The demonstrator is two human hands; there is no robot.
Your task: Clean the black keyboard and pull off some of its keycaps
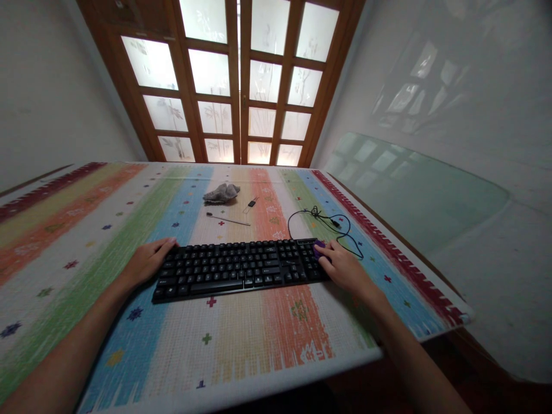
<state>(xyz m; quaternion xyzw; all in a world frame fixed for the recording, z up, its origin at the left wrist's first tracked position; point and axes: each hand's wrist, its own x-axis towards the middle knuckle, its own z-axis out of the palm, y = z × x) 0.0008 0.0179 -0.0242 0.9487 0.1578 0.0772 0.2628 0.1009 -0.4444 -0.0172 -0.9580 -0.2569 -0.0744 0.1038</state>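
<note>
Keyboard [235,265]: lay flat, keys up, on the striped, cloth-covered worktop [248,345], near its front edge and between the two hands.
Left end: the left hand [149,261] was against it, fingers along the rear corner. It seemed to steady the board; whether thumb and fingers truly pinched it could not be made out.
Right end: the right hand [342,264] had its fingers closed around a purple thing [318,249], held down at the rear of the number keys. Its exact nature was too covered to name.
Step in hand: judging by the pose, the purple thing was being worked on the keys at that end while the other hand kept the board from sliding.
Next move: it called, most likely, for light, even pressure with the purple thing and a firm left hand.
Cable [317,213]: lay loosely looped behind the right half, its plug [335,223] resting on the worktop, clear of the keys.
Behind the keyboard: a thin rod [228,219] with a dark head, a crumpled grey cloth [221,194] and a small black piece [252,203] with wire loops lay apart, untouched by either hand.
</note>
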